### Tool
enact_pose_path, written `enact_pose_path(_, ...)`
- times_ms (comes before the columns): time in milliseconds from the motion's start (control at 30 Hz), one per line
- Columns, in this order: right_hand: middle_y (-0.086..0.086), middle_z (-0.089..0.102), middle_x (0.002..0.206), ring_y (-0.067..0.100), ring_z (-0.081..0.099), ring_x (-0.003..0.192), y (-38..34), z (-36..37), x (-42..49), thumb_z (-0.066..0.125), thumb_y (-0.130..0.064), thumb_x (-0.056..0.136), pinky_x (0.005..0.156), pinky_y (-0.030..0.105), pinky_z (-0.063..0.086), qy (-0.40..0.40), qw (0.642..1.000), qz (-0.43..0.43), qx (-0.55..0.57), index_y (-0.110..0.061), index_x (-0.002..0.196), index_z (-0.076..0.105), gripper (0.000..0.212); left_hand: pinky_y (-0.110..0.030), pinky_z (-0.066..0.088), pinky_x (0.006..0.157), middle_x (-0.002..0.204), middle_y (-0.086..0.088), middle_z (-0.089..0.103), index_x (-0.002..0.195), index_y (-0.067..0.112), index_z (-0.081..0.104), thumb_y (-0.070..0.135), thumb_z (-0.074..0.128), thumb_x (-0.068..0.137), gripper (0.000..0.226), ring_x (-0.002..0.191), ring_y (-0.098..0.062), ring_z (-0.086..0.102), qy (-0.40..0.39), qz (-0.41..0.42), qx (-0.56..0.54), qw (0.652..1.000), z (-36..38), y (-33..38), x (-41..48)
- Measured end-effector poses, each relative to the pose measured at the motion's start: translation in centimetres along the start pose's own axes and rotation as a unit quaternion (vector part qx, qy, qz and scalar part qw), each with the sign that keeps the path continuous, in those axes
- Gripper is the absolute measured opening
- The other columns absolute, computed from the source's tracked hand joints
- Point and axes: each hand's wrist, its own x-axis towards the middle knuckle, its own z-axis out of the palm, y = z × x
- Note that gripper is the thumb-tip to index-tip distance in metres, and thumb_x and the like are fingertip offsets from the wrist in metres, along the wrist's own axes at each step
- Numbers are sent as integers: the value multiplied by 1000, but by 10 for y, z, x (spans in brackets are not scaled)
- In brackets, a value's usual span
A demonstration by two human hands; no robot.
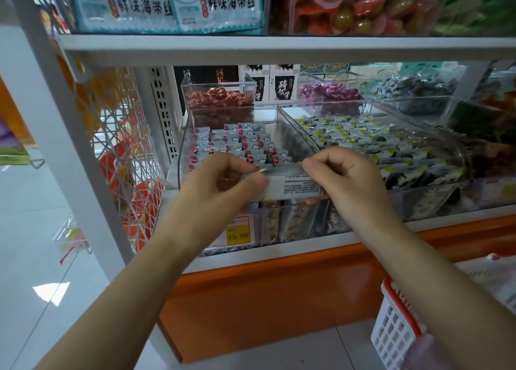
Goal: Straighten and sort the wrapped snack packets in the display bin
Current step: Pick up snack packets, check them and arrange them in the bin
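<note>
**Both hands pinch one packet at the bin's front edge**

Gripping a single packet by its two short ends, the left hand and right hand hold it level, with fingers curled and thumbs pressed on the wrapper. Its white printed back faces the camera (the small print is too blurred to read). The packet sits just above the front lip of the clear display bin.

Directly behind the grip, inside that bin, rows of packets stand on edge in neat lines, white with red dots. Right of the grip, touching the same divider wall, a neighbouring bin holds dark packets with yellow corners. Farther behind the grip, smaller clear boxes hold red sweets and purple sweets.

Below the grip a yellow price tag reads 15.80, fixed to the bin's front. Under it runs the white shelf edge, then an orange base. Above the grip, the upper shelf carries blue-and-white seaweed packs.

Left of the grip, a white wire mesh panel closes the shelving's end, and beyond it lies a pale glossy tiled floor. Low and to the right of the grip sits a white basket with a red rim.
</note>
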Motion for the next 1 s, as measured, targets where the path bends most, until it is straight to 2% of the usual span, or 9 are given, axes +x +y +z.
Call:
enact_pose_path(267, 24, 58, 71, 27, 59, 62, -2, 1, -1, 59, -13, 90, 46, 25, 52, -35, 999, -38, -8, -11, 76, 67, 17, -19, 54, 52, 48, 7, 59, 70, 1, 63, 21, 62, 84, 24, 48, -5, 60, 26, -13, 13, 1000, -7, 0, 5)
enact_pose_path(400, -3, 65, 62, 10, 64, 54, 0, 1, -1, 57, -16, 91, 44, 23, 52, -38, 999, 1, 30, -17, 75, 66, 18, -18, 52, 47, 55, 4, 66, 72, 4, 65, 27, 60, 85, 27, 50, -8, 63, 36, 5, 33, 999, -5, 0, 4)
enact_pose_path(533, 4, 67, 62, 14, 63, 49, 3, 2, 0, 56, -26, 91, 46, 26, 55, 27, 997, 55, 43, -8, 81, 68, 24, -15, 53, 59, 76, 6, 71, 89, 19, 66, 42, 60, 72, 29, 67, -3, 67, -31, 5, 52, 998, -1, 1, 1)
enact_pose_path(633, 3, 69, 80, 17, 66, 66, 2, 1, 2, 62, -37, 80, 59, 27, 57, -37, 984, 93, 146, -18, 102, 69, 30, -12, 52, 60, 81, 3, 70, 92, 18, 65, 24, 57, 88, 12, 72, -2, 68, 3, 13, 41, 999, 0, -2, 4)
enact_pose_path(700, 3, 66, 92, 19, 69, 74, 1, 4, 2, 68, -34, 72, 66, 29, 58, -92, 984, 82, 128, -23, 121, 59, 50, -10, 50, 59, 82, 3, 69, 91, 17, 64, 17, 48, 94, 16, 72, -2, 68, 41, 5, -13, 999, 1, -2, 8)
enact_pose_path(800, 9, 66, 93, 14, 69, 69, -6, 11, 13, 66, -13, 83, 62, 26, 58, -80, 994, 41, 55, -14, 123, 57, 41, -23, 57, 69, 89, -1, 68, 86, 24, 62, 21, 41, 98, 25, 79, -10, 69, 62, 0, -37, 997, 4, -4, 16)
enact_pose_path(867, 9, 65, 90, 10, 68, 64, -10, 9, 35, 63, -8, 86, 57, 22, 57, -5, 999, 28, 42, -9, 113, 58, 28, -30, 53, 86, 105, -1, 66, 110, 21, 60, 30, 37, 99, 26, 93, -14, 65, 80, 7, 53, 995, 4, -7, 30)
enact_pose_path(933, 8, 63, 90, 10, 65, 60, -12, 4, 65, 64, -7, 86, 56, 20, 56, 53, 998, 28, 27, -5, 110, 55, 26, -15, 40, 91, 118, -1, 60, 135, 15, 44, 37, 35, 99, 43, 104, -12, 58, 72, 24, 202, 977, 4, -12, 53)
enact_pose_path(1000, 8, 60, 87, 12, 62, 58, -11, 5, 94, 65, -4, 84, 54, 19, 55, 52, 998, 33, 20, -3, 110, 52, 29, -28, 36, 96, 129, -15, 53, 129, 4, 45, 39, 35, 99, 47, 117, -26, 49, 27, 31, 321, 946, 6, -19, 84)
